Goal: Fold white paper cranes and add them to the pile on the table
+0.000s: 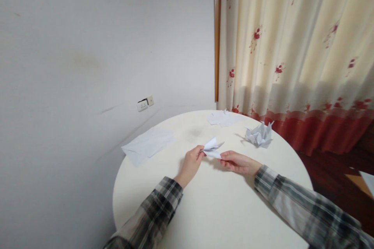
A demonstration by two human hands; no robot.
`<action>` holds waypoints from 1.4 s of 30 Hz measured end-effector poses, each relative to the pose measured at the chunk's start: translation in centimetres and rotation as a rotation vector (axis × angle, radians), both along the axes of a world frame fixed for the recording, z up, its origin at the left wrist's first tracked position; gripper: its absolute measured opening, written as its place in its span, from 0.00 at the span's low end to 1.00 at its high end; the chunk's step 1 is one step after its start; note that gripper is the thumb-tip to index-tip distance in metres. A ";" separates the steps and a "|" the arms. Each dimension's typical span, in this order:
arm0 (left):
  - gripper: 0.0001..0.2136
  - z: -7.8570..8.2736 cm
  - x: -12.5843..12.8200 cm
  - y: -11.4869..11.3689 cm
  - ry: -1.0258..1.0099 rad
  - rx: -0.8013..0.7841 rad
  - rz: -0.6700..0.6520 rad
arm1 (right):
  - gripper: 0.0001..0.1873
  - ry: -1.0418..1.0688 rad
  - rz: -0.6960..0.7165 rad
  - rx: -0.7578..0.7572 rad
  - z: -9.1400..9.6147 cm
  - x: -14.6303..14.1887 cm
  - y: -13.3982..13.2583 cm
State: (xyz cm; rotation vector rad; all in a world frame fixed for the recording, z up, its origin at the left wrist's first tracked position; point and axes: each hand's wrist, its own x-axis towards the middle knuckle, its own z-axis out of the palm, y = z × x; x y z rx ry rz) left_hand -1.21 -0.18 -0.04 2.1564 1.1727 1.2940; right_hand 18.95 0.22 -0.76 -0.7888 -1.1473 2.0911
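Now: folded paper (212,148) just above the round table (210,210), mid-top. Your left hand (191,163) pinches its left end, your right hand (236,162) its lower edge. Line up the edges squarely, then crease firmly.

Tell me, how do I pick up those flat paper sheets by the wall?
Pinch the corner of the paper sheets that seems to stick out past the table edge, coming from the wall side. They lie flat, so elsewhere fingers have nothing to get under.
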 end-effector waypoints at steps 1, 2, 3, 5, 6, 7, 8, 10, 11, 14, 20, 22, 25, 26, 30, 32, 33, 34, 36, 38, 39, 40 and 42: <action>0.06 -0.2 0.1 0.1 -0.039 -0.043 -0.024 | 0.05 -0.003 0.006 0.005 0.0 0.0 0.0; 0.06 -0.3 0.2 0.2 -0.080 -0.084 -0.050 | 0.05 -0.010 0.013 0.007 0.1 0.0 -0.1; 0.06 -0.3 0.3 0.2 -0.122 -0.122 -0.074 | 0.05 -0.020 0.021 0.008 0.2 -0.1 -0.2; 0.06 -0.3 0.5 0.0 -0.186 -0.181 -0.113 | 0.06 -0.050 0.040 0.012 0.4 -0.1 -0.4; 0.06 -0.1 0.5 -0.1 -0.205 -0.199 -0.124 | 0.07 -0.065 0.051 0.016 0.5 -0.1 -0.5; 0.06 0.0 0.6 -0.2 -0.215 -0.208 -0.130 | 0.07 -0.078 0.062 0.019 0.6 -0.1 -0.6; 0.06 0.1 0.6 -0.3 -0.216 -0.207 -0.130 | 0.07 -0.089 0.073 0.022 0.6 -0.1 -0.6; 0.06 0.3 0.6 -0.4 -0.205 -0.190 -0.119 | 0.07 -0.109 0.090 0.028 0.6 -0.2 -0.6; 0.06 0.3 0.6 -0.4 -0.202 -0.182 -0.114 | 0.06 -0.116 0.092 0.032 0.6 -0.3 -0.6; 0.05 0.3 0.6 -0.3 -0.241 -0.212 -0.129 | 0.04 -0.116 0.044 0.053 0.3 -0.4 -0.5; 0.05 -0.1 0.9 -0.1 -0.410 -0.392 -0.172 | 0.03 -0.105 -0.122 0.097 0.2 -0.5 -0.3; 0.05 -0.2 1.0 0.1 -0.436 -0.430 -0.163 | 0.03 -0.106 -0.140 0.118 0.2 -0.5 -0.4; 0.07 -0.5 1.0 0.3 -0.459 -0.493 -0.146 | 0.06 -0.102 -0.153 0.198 0.4 -0.7 -0.6; 0.08 -0.6 1.0 0.4 -0.465 -0.514 -0.143 | 0.07 -0.107 -0.162 0.239 0.5 -0.8 -0.6; 0.12 -0.9 1.0 0.8 -0.482 -0.569 -0.159 | 0.11 -0.185 -0.231 0.399 1.0 -1.0 -0.6; 0.13 -1.0 0.9 0.9 -0.480 -0.584 -0.168 | 0.12 -0.241 -0.271 0.473 1.1 -1.1 -0.6; 0.14 -1.1 0.9 1.0 -0.477 -0.594 -0.169 | 0.12 -0.265 -0.292 0.514 1.1 -1.1 -0.6; 0.14 -1.1 0.9 1.0 -0.474 -0.607 -0.169 | 0.12 -0.286 -0.314 0.560 1.0 -1.2 -0.6; 0.15 -1.1 0.9 1.1 -0.472 -0.636 -0.166 | 0.11 -0.334 -0.361 0.662 0.8 -1.2 -0.7; 0.16 -1.0 0.9 1.0 -0.472 -0.664 -0.169 | 0.10 -0.401 -0.404 0.780 0.5 -1.2 -0.9; 0.16 -1.0 0.9 1.0 -0.472 -0.673 -0.172 | 0.10 -0.441 -0.424 0.841 0.4 -1.1 -1.0; 0.16 -0.9 0.8 0.9 -0.473 -0.682 -0.177 | 0.10 -0.482 -0.441 0.898 0.3 -1.1 -1.1; 0.16 -0.8 0.8 0.7 -0.475 -0.693 -0.195 | 0.09 -0.551 -0.470 0.989 0.3 -0.9 -1.2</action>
